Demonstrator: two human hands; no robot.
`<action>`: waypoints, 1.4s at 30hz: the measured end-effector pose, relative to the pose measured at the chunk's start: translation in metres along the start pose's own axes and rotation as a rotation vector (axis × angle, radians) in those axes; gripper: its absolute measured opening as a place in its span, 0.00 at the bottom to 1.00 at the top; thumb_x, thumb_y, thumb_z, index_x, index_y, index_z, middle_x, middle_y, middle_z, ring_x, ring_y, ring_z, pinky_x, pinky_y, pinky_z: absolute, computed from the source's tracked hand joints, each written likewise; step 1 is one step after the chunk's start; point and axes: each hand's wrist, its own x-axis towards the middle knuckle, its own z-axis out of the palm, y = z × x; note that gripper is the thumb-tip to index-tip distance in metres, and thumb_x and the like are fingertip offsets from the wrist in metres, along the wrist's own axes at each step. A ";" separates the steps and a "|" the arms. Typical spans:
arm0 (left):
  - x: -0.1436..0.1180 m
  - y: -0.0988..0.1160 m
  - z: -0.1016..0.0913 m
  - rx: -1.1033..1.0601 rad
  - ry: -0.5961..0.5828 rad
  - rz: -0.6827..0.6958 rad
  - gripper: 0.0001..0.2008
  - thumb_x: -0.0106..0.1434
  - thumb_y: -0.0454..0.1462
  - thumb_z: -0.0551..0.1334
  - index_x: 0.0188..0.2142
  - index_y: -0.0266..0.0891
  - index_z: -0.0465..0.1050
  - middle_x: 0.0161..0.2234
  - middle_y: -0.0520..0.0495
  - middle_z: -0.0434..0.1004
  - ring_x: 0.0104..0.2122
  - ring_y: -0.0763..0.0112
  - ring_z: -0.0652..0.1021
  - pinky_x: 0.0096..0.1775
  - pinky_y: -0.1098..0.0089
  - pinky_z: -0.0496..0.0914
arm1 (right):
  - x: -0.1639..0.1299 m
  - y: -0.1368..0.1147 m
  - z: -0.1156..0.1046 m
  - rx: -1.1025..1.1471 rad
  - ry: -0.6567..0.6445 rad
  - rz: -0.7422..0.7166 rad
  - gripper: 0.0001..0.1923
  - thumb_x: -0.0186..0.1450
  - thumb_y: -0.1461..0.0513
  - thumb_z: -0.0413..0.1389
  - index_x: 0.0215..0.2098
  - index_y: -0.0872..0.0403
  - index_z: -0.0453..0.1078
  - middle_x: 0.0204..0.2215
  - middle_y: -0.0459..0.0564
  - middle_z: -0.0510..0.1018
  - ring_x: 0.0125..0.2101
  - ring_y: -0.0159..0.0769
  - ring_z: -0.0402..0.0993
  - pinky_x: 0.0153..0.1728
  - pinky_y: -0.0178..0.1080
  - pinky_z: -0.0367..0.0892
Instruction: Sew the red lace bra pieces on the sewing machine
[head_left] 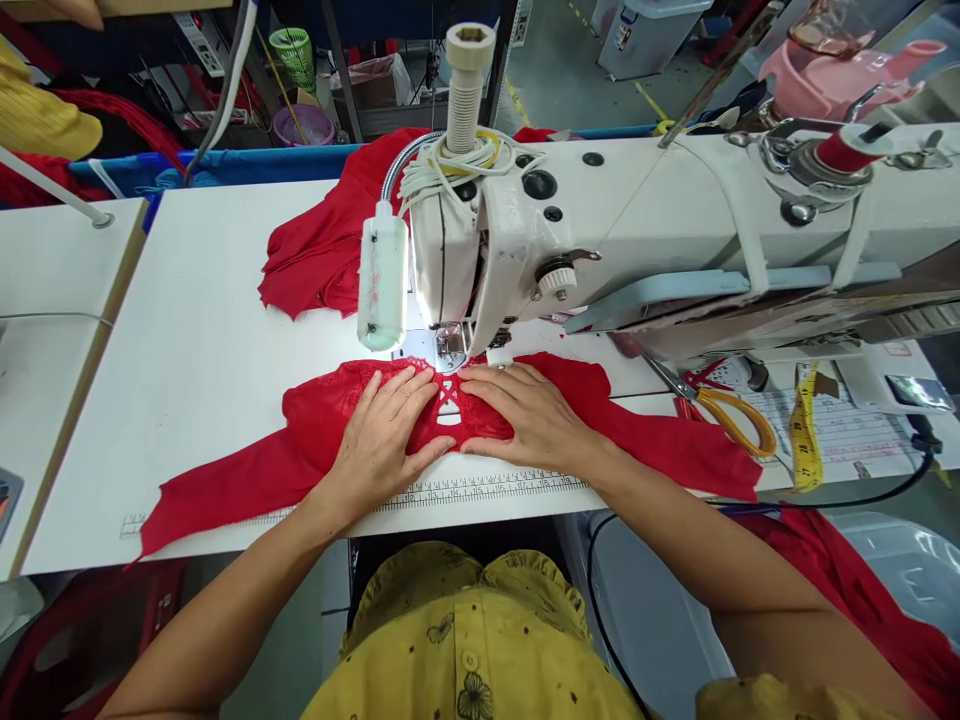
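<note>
Worktable: white, with a printed ruler strip along the near edge.
Sewing machine [637, 200]: white, reaching in from the right, its presser foot at the far edge of the red garment's middle.
Red garment [429, 425]: on the table before the machine; long axis left to right, both ends bending toward the person, lacy laced middle pointing at the needle.
Clear tub [900, 545]: below the table at right; red cloth [847, 590] hangs beside or into it, cannot tell which.
Grey bin [649, 45]: on the floor beyond, lid on, contents hidden.
Left hand [386, 420]: flat on the garment left of the lacing, thumb apart from fingers, pinching nothing.
Right hand [529, 415]: likewise flat, right of the lacing, thumb apart.
Carton [375, 80]: behind the table, pale plastic bag inside.
Purple basin [304, 125]: beside the carton; contents unclear.
Green basket [294, 58]: above the basin in view, its inside too small to read.
Scissors [731, 415]: yellow-handled, right of the machine's needle, near the garment's right end.
</note>
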 end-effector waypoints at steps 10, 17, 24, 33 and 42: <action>0.001 0.001 -0.002 -0.007 0.020 0.012 0.29 0.72 0.50 0.59 0.65 0.39 0.58 0.65 0.40 0.64 0.66 0.54 0.61 0.68 0.42 0.54 | -0.001 0.000 0.000 -0.007 0.004 0.003 0.34 0.64 0.44 0.61 0.61 0.53 0.66 0.60 0.56 0.72 0.60 0.48 0.68 0.59 0.53 0.65; 0.000 0.001 0.000 -0.011 0.025 0.008 0.29 0.71 0.49 0.60 0.65 0.39 0.57 0.66 0.41 0.63 0.67 0.55 0.61 0.68 0.43 0.54 | 0.000 0.000 -0.001 -0.020 0.027 -0.019 0.35 0.64 0.42 0.60 0.61 0.54 0.66 0.60 0.56 0.72 0.59 0.48 0.68 0.59 0.52 0.64; 0.001 0.002 0.000 -0.012 0.013 -0.015 0.27 0.71 0.50 0.60 0.63 0.39 0.59 0.66 0.40 0.63 0.67 0.55 0.61 0.68 0.43 0.54 | 0.001 -0.002 -0.004 -0.051 0.011 -0.036 0.25 0.65 0.44 0.59 0.53 0.50 0.74 0.60 0.54 0.72 0.57 0.48 0.68 0.56 0.52 0.66; 0.000 0.001 0.002 -0.014 0.034 -0.013 0.27 0.71 0.50 0.59 0.63 0.39 0.59 0.65 0.40 0.63 0.67 0.55 0.61 0.68 0.44 0.55 | -0.001 0.000 -0.001 -0.042 0.027 -0.032 0.26 0.67 0.44 0.58 0.54 0.52 0.72 0.60 0.55 0.72 0.57 0.48 0.69 0.57 0.52 0.65; 0.001 0.002 0.001 -0.005 0.023 -0.005 0.28 0.72 0.49 0.58 0.64 0.38 0.57 0.65 0.40 0.63 0.67 0.54 0.61 0.67 0.43 0.55 | 0.001 0.001 -0.003 -0.045 0.075 -0.031 0.25 0.67 0.45 0.58 0.53 0.54 0.71 0.57 0.56 0.75 0.55 0.48 0.70 0.57 0.52 0.64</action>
